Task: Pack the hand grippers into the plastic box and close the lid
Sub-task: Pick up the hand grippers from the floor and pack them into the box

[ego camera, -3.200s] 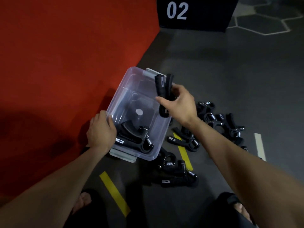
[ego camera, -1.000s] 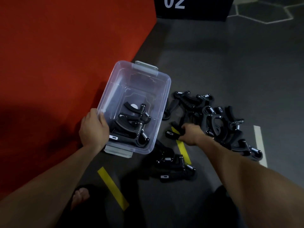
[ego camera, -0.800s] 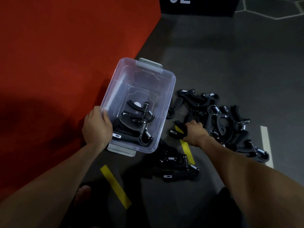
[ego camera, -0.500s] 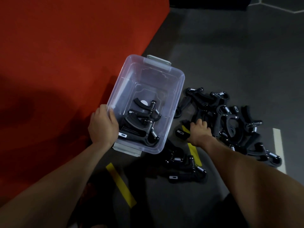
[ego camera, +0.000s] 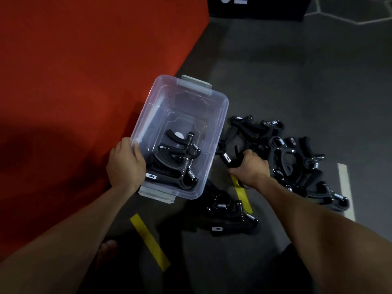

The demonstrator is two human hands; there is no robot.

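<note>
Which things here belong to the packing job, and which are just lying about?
Job:
- plastic box, steadied by left hand
- hand grippers in box
- gripper pile on floor
- gripper in right hand

Lying about:
- red mat
- yellow tape strips
- black "02" block

No lid visible.

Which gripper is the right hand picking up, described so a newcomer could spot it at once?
Start at the clear box by the red mat; a pile of grippers lies on the floor to its right. The gripper is at the pile's edge nearest the box, in the right hand. Only it is held, its white-labelled handle poking out.
</note>
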